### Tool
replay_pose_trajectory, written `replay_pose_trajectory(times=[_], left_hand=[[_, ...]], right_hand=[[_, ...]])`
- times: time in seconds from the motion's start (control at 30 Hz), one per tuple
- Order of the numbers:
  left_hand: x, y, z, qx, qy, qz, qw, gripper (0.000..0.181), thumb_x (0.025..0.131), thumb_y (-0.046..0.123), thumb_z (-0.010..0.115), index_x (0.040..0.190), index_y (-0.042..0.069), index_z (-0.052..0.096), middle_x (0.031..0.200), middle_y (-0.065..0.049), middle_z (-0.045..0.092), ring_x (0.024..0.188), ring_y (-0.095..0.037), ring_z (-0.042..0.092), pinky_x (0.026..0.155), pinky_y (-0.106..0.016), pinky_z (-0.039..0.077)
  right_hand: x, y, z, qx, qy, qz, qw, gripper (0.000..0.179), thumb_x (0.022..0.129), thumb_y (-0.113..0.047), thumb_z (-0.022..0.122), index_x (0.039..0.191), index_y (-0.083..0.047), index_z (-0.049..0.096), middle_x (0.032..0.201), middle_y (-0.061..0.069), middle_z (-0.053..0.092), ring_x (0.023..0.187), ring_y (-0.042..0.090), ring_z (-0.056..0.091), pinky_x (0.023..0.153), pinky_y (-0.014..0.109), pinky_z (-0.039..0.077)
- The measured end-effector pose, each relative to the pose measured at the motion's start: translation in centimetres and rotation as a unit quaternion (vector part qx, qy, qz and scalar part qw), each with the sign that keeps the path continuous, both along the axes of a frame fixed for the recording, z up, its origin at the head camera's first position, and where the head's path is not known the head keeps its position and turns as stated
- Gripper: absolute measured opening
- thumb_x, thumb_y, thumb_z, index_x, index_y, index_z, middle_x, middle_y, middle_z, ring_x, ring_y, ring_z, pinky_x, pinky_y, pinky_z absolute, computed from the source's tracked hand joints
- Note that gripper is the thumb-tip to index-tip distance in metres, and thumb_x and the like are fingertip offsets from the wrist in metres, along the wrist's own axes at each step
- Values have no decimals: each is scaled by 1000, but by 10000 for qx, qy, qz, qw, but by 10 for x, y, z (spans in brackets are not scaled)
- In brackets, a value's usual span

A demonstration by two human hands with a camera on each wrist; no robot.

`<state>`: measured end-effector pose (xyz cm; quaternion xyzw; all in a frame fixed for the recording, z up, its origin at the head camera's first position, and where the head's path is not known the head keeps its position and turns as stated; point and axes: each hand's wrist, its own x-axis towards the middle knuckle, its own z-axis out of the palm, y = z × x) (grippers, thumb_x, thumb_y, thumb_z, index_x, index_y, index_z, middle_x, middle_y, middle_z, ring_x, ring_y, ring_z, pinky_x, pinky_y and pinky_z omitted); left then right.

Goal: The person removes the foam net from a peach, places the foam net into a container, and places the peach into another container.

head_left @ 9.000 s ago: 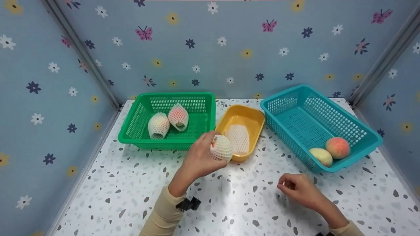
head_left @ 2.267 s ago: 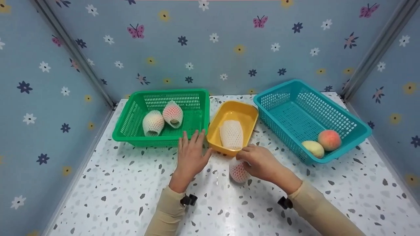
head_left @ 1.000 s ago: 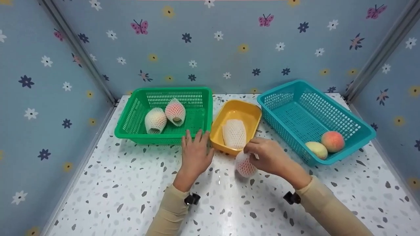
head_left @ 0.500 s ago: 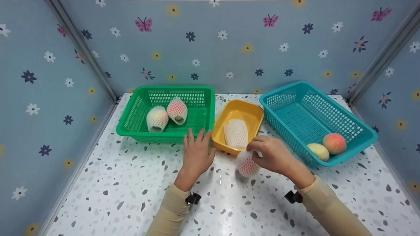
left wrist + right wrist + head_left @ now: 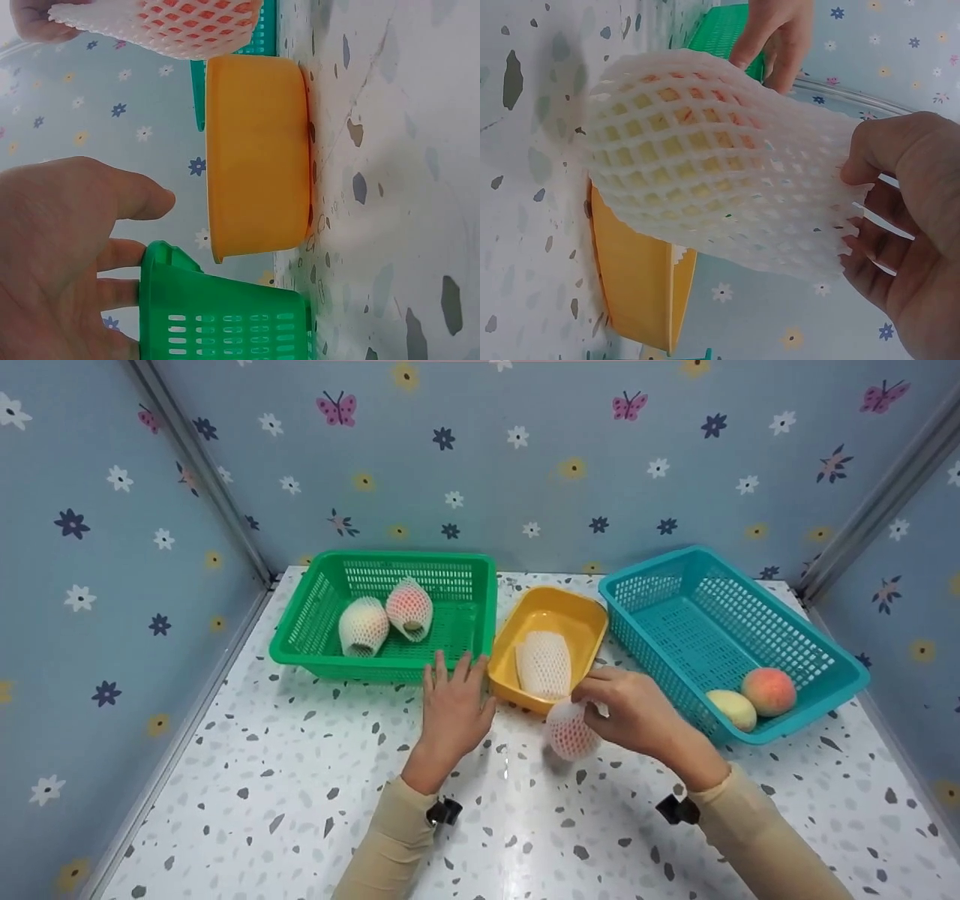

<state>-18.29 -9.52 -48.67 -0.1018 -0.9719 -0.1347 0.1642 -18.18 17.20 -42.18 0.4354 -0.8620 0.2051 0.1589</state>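
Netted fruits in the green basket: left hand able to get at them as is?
Likely yes: the left hand holds nothing and sits at the near rim of the green basket, whose open top leaves the netted fruits uncovered.

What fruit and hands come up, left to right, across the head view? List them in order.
Pale netted fruit, pinker netted fruit, left hand, held netted fruit, right hand, bare yellow fruit, bare pink-orange fruit.

Tan long sleeves [image 5: 388, 836], lightly creased, small black boxy wrist devices [image 5: 678, 810], probably cameras
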Motion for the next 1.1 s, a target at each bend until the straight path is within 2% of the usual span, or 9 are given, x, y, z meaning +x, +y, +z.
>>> replay_pose_trajectory(times=[0.27, 0.5, 1.1], left_hand=[[0, 0, -1, -72, 80, -35, 9999, 60, 91, 33, 67, 144, 14, 47, 143, -14, 46, 136, -52, 25, 107, -64, 18], [0, 1, 0, -92, 79, -23, 9999, 59, 92, 34, 66, 144, 14, 47, 143, -14, 46, 137, -51, 23, 108, -64, 18], [0, 0, -2, 32, 88, -70, 9999, 58, 92, 33, 66, 144, 14, 47, 142, -14, 47, 137, -52, 23, 108, -64, 17]], right_hand=[[0, 3, 2, -132, 72, 85, 9999, 21, 74, 2, 70, 90, -12, 72, 88, -3, 67, 78, 12, 59, 68, 29, 53], [-2, 7, 5, -453, 155, 210, 9986, 21, 73, 3, 70, 89, -10, 71, 90, -2, 69, 81, 14, 61, 68, 31, 54], [-1, 10, 11, -560, 265, 158, 9980, 18, 74, 4, 72, 88, -8, 69, 89, 1, 67, 81, 14, 61, 68, 30, 55]])
